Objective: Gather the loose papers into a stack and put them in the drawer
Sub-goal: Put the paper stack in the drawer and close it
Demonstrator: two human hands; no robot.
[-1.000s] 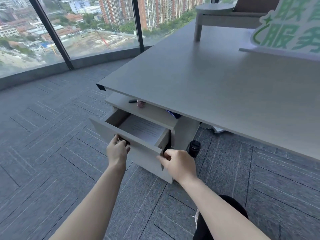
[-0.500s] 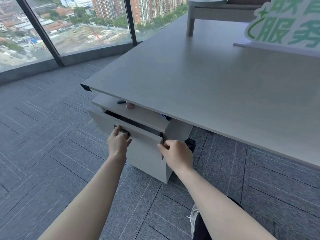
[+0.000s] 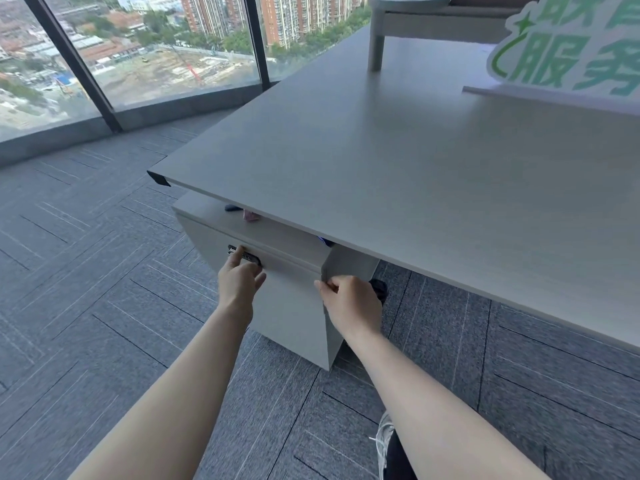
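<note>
**Asker:** Hands first: where are they, and what are they doing?

**Describer:** Left hand (image 3: 239, 283) presses the drawer (image 3: 277, 271) front beside its dark lock, a finger extended, thumb spread, gripping nothing. Right hand (image 3: 349, 299), at three o'clock from it, has fingers curled round the drawer front's right edge.

**Asker:** And the papers?

**Describer:** None visible; the drawer sits flush in the pedestal under the desk (image 3: 398, 174), so I judge them inside.

**Asker:** Which step?

**Describer:** Closing, apparently finished. Next, likely, both hands simply let go.
</note>
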